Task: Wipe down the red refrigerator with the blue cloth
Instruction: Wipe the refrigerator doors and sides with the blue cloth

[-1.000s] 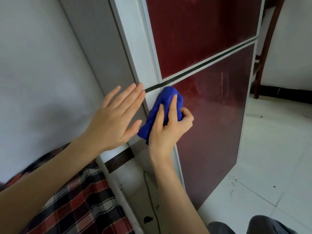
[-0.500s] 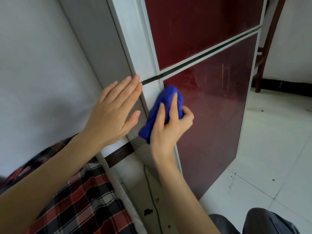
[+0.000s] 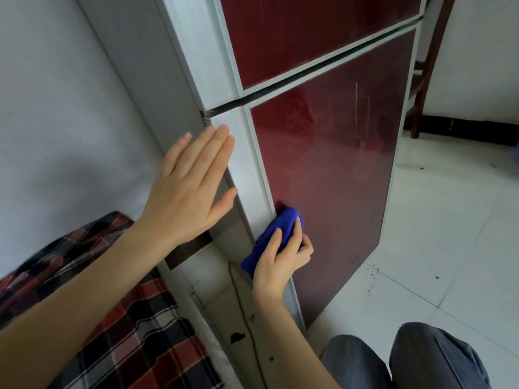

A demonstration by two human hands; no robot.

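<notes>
Looking down through the head camera, we see the refrigerator (image 3: 323, 122) filling the upper middle of the view. It has an upper door (image 3: 295, 32) and a lower door (image 3: 337, 197), both dark red inside pale frames, with a dark seam between them. The lower door shows faint smears and one thin vertical scratch.

The right hand (image 3: 280, 259) grips the cloth (image 3: 276, 234), a bunched blue wad. Its fingers curl over the top of the cloth and the thumb closes in from the side. The cloth is pressed to the lower part of the lower door, where the red panel meets the pale frame on the refrigerator's left edge.

The left hand (image 3: 191, 189) lies higher up, at the refrigerator's front left corner, just below the seam. Its fingers are straight and held close together, the thumb stands apart, and it holds nothing. We cannot tell whether the palm touches the grey side panel.

A white wall (image 3: 56, 122) stands to the left of the refrigerator, and a red and black checked blanket (image 3: 126, 318) lies below it. A thin dark cable (image 3: 244, 304) runs down beside the refrigerator's base. Pale floor (image 3: 435, 248) tiles spread to its right, a wooden chair (image 3: 424, 66) stands behind it, and grey trouser legs (image 3: 407, 357) show in front.
</notes>
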